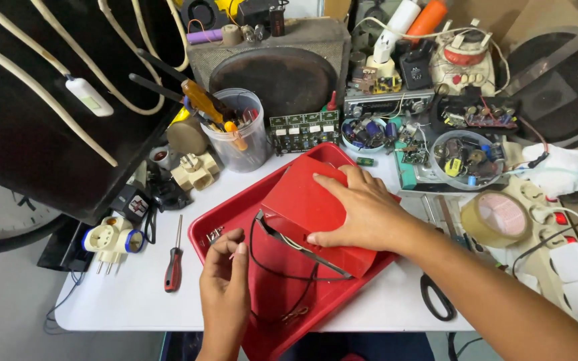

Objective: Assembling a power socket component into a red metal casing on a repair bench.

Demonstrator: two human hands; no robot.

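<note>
A red box-shaped casing [302, 207] lies tilted inside a red plastic tray [232, 207] on the white table. My right hand [362, 210] rests flat on top of the casing and grips its front edge. Black wires [265, 264] trail out from under the casing across the tray floor. My left hand [225, 281] hovers over the tray's left part, fingers pinched together near a few small metal screws [213, 235]; whether it holds one I cannot tell.
A red-handled screwdriver [174, 264] lies left of the tray, beside white plug adapters [111, 239]. A clear cup of tools [235, 130], circuit boards [302, 127], bowls of components [466, 157], a tape roll [499, 217] and a power strip [556, 227] crowd the back and right.
</note>
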